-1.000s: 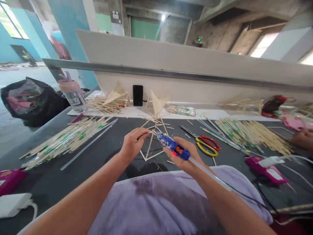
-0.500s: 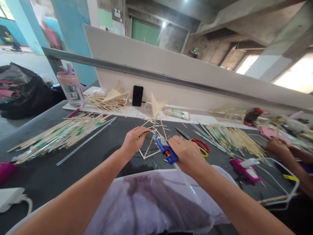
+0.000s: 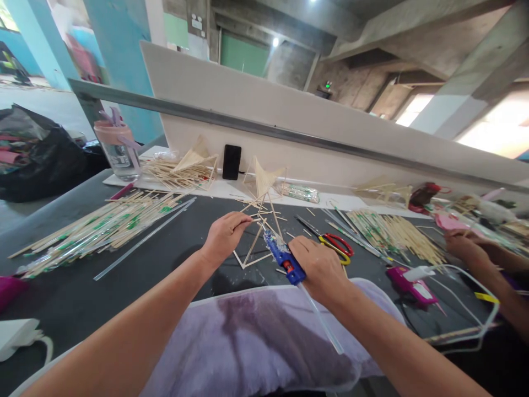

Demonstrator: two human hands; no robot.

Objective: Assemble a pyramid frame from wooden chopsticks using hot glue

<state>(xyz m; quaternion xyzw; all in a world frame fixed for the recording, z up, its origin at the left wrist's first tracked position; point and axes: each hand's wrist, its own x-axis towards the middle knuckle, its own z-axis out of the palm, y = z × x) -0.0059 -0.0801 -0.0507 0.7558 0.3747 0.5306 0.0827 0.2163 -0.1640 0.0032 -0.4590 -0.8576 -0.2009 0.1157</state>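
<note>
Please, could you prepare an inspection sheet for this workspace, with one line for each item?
Surface: dark grey tabletop, lilac cloth along its near edge.
Work pieces: open frame of thin pale wooden sticks; blue plastic glue gun, clear rod at its rear.
Clutter: pale wooden sticks, partly in clear-and-green wrapping, at left and right; metal scissors with red and yellow handles.
Hands: left hand has fingertips pinched at the frame, contents too small to tell; right hand grips the glue gun.
Cables: white cable beside a magenta box-shaped device; glue gun cord, nothing seen.
Surroundings: black plastic bag at left; another person's hands at right.
</note>
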